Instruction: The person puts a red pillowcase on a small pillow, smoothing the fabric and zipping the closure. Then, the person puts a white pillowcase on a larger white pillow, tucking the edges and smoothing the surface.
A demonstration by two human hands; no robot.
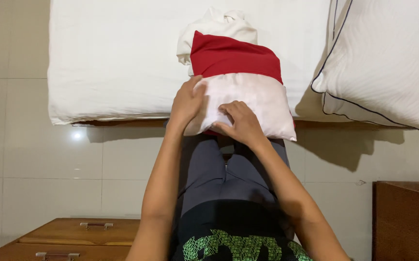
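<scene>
A white cushion lies at the edge of a white bed, its far half inside a red cover. Loose white cloth is bunched beyond the red cover. My left hand grips the cushion's near left corner, fingers curled around its edge. My right hand presses flat on the cushion's near end, fingers spread on the white fabric.
A large white pillow with dark piping sits on the bed to the right. Pale floor tiles surround me. A wooden drawer unit stands at lower left, another wooden piece at lower right.
</scene>
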